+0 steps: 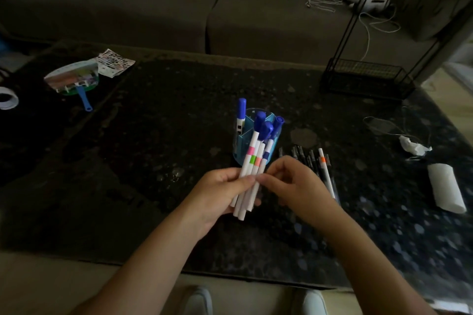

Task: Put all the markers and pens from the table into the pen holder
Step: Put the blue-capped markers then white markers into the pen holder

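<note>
A blue pen holder (242, 146) stands mid-table with one blue-capped white marker (240, 115) upright in it. My left hand (220, 194) grips a bundle of white markers (252, 169) with blue caps and coloured bands, held tilted just in front of the holder. My right hand (297, 181) pinches the same bundle from the right with thumb and forefinger. On the table to the right of the holder lie several dark pens (305, 157) and a white marker with an orange band (326, 172), partly hidden behind my right hand.
The dark speckled table (153, 161) also carries a plastic fan-shaped toy with a blue handle (74, 79), a tape roll (7, 101), a black wire rack (366, 77), a crumpled tissue (414, 147) and a white paper roll (445, 186). A sofa (230, 7) stands behind.
</note>
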